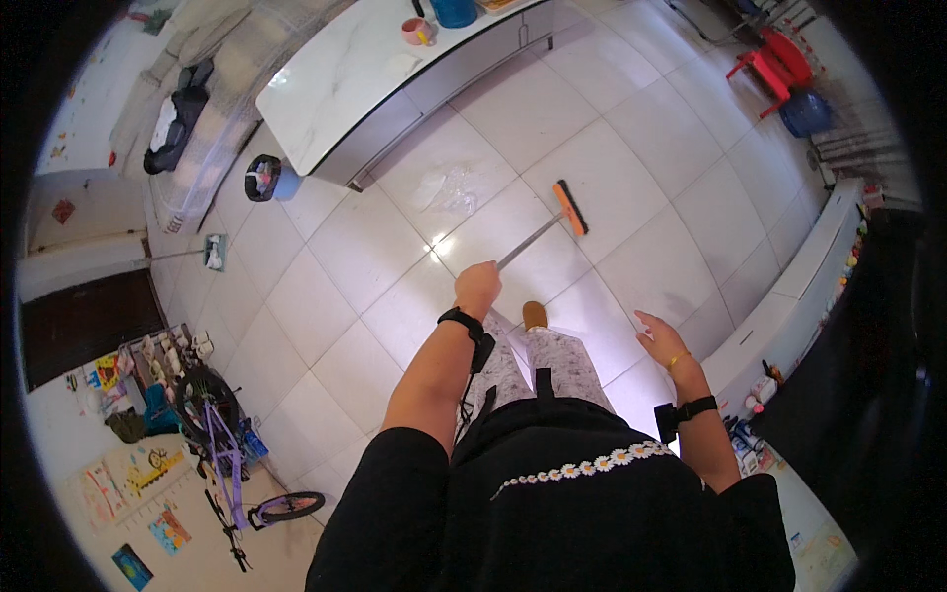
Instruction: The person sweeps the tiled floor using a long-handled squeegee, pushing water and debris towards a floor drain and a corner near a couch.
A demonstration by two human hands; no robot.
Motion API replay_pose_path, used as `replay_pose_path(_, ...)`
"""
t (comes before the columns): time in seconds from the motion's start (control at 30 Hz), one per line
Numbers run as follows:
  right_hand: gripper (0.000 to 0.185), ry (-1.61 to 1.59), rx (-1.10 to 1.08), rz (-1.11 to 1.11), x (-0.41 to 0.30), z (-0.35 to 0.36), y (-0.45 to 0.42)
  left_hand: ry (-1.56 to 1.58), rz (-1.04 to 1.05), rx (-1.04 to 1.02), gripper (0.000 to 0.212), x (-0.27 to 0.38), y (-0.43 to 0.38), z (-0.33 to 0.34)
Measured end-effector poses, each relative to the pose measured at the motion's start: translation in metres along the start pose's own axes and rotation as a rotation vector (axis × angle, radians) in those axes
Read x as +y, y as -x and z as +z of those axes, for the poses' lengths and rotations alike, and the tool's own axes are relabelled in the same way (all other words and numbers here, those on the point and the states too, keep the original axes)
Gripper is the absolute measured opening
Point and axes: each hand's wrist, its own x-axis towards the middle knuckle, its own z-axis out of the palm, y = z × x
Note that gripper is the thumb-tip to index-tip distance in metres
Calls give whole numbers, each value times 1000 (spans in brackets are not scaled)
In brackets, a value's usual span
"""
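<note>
My left hand [479, 285] is closed around the grey handle of a floor brush [531, 243]. The brush head [570, 207] is orange with dark bristles and rests on the tiled floor ahead of me. My right hand [661, 342] hangs at my side, holding nothing, with its fingers apart. It is nearest to the long white low cabinet [769, 314]. A shiny, clear patch [453, 189] lies on the tiles left of the brush head; I cannot tell whether it is liquid or thin film.
A marble-topped table [348, 81] carries a pink mug [416, 31] and a blue container [453, 11]. Beside it stand a lined bin [263, 177] and a sofa [244, 96]. A dustpan [214, 252] and purple bicycle [229, 466] are left; a red chair [777, 66] is far right.
</note>
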Motion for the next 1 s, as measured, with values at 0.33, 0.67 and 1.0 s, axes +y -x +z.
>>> replay_pose_path(0.33,51,26,-28,-22,-34,20,-16,-123,-131,-12,21,-192,56,-34)
replay_pose_path(0.67,51,121,-93,-178,-126,38,-84,209,-377,37,34,-294,147,-95)
replay_pose_path(1.0,50,68,-78,-106,-161,51,-83,182,-10,33,32,-194,23,-91)
